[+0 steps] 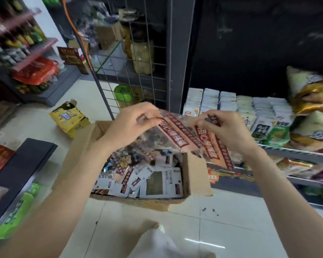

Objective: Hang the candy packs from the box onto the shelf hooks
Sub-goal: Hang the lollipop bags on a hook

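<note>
An open cardboard box [196, 175] stands on the tiled floor, filled with several candy packs [157, 183]. Above it I hold clear candy packs with dark red printed strips [177, 133]. My left hand [131, 125] pinches the top edge of one pack at the left. My right hand [224, 127] pinches the top of another pack at the right. The packs hang tilted down over the box. A wire grid panel [136, 71] rises just behind the box; no hooks are plainly visible.
A shelf unit at the right holds rows of white snack packs [231, 105] and bags [309, 95]. A torn yellow carton [69, 118] lies on the floor at the left. A dark shelf edge [24, 164] with goods stands at the near left.
</note>
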